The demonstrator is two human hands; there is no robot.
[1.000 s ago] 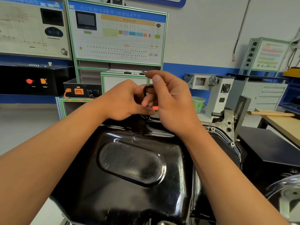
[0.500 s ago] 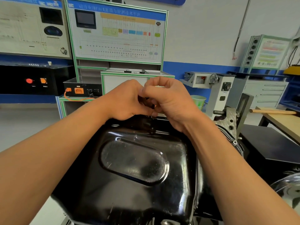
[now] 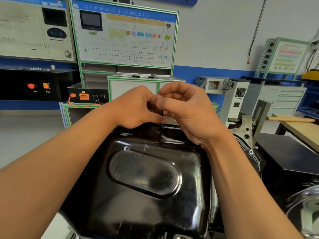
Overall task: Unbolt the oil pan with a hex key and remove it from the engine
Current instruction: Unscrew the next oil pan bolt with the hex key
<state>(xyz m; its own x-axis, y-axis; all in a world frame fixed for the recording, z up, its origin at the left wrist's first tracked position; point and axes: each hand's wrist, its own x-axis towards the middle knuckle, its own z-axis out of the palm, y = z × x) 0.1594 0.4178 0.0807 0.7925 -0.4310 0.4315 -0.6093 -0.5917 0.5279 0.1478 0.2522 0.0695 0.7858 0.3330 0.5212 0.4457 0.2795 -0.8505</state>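
Observation:
The glossy black oil pan (image 3: 146,178) fills the lower middle of the head view, bottom side up on the engine (image 3: 245,130). Both hands meet above the pan's far edge. My left hand (image 3: 138,107) has its fingers curled, thumb tip down near the pan's rim. My right hand (image 3: 186,109) curls its fingers and thumb round a thin black hex key (image 3: 162,112). Only a short dark piece of the key shows between the fingers; its shaft runs down toward the far flange. The bolt under it is hidden.
A grey metal engine stand bracket (image 3: 259,114) rises at the right of the pan. Farther right stands a wooden bench (image 3: 300,128) with a wooden handle on it. Training panels (image 3: 124,35) and a black box with orange sockets (image 3: 86,96) line the back.
The right hand has turned and lowered: a second ago the bent hex key stood visible above the fingers, now the fingers close over it. The left hand stays cupped against it.

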